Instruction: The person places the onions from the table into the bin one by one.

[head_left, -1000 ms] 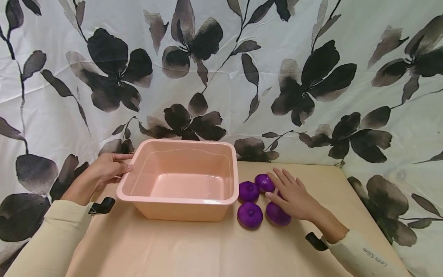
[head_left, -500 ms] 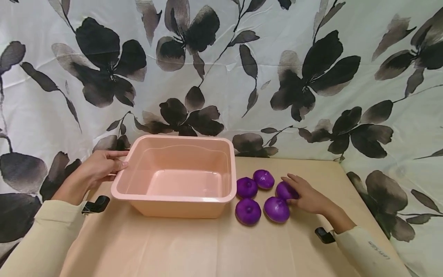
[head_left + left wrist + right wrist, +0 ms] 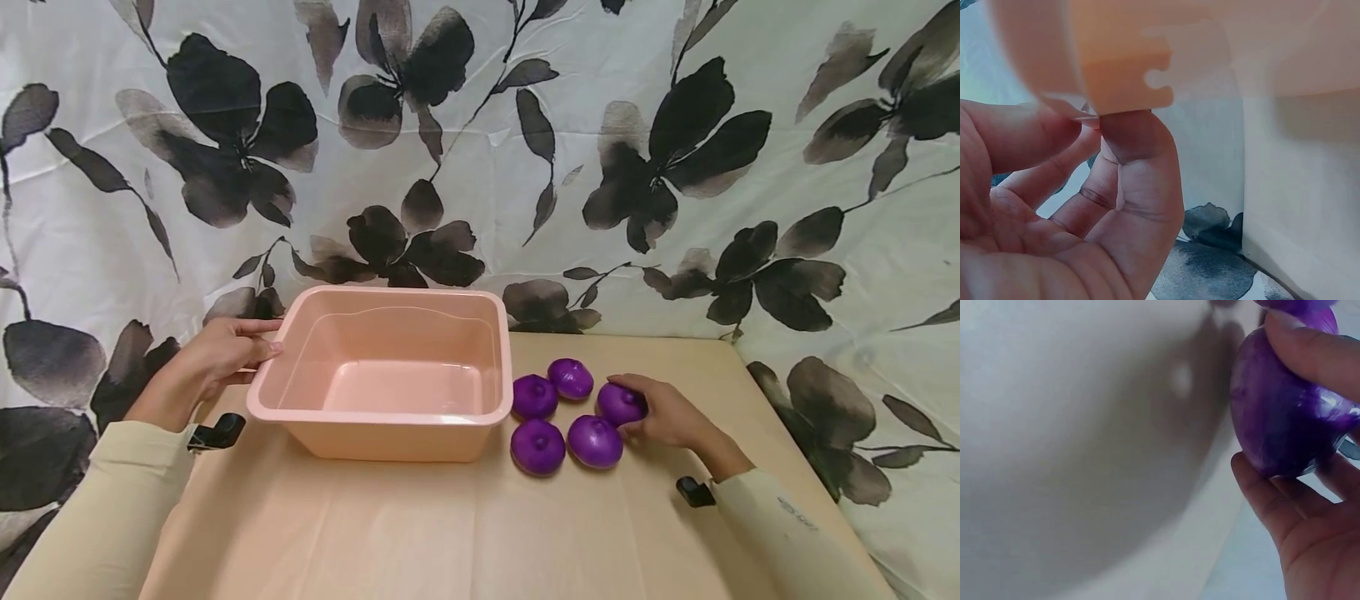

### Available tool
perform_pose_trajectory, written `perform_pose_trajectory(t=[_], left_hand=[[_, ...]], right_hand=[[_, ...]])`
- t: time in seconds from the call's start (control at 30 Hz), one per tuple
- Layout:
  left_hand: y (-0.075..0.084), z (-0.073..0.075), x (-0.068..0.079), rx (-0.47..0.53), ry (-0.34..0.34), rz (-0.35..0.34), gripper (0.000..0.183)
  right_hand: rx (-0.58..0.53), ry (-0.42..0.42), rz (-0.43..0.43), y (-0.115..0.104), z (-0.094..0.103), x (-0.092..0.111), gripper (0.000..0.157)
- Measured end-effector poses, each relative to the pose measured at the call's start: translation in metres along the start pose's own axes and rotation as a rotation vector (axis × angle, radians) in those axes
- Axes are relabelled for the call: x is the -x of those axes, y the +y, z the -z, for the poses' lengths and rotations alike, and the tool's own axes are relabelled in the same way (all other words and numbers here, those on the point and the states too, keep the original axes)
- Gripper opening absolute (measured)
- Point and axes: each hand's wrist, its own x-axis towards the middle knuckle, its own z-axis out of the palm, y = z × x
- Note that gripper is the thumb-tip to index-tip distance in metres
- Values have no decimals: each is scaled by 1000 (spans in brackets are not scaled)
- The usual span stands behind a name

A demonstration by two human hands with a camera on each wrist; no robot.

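My left hand (image 3: 217, 358) pinches the left rim of an empty peach-pink plastic basin (image 3: 401, 421). In the left wrist view the thumb and fingertips meet at the rim of the basin (image 3: 1122, 81). On the right, my right hand (image 3: 671, 417) grips a shiny purple onion (image 3: 618, 403), the rightmost of a cluster. Its thumb (image 3: 1316, 353) lies along one side of the onion (image 3: 1285, 406) in the right wrist view, while the fingers wrap the opposite side. Other purple onions (image 3: 537, 447) sit close together between that hand and the basin, one of them (image 3: 595, 442) right beside the gripped onion.
A beige-covered table (image 3: 480, 533) lies under everything. Behind it hangs a white cloth (image 3: 540, 192) with dark flower prints, close to the far rim of the basin. The table's right edge slants away beyond the right forearm.
My right hand came down from over the onions, shifted right and took hold of the rightmost one. The left hand keeps its pinch on the basin. The head view has shifted slightly.
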Motion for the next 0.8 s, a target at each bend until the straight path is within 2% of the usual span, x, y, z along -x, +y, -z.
perform_pose_trajectory(t=[0.17, 0.4, 0.6, 0.8], left_hand=[[0, 4, 2, -2, 2, 6, 67], [-2, 6, 1, 1, -15, 5, 68], [2, 4, -5, -1, -22, -7, 68], [1, 4, -5, 4, -24, -12, 68]], right_hand=[[-10, 28, 4, -7, 13, -9, 86], [-13, 6, -19, -25, 34, -16, 88], [-61, -3, 42, -50, 55, -24, 90], [-99, -44, 106, -83, 73, -38, 90]])
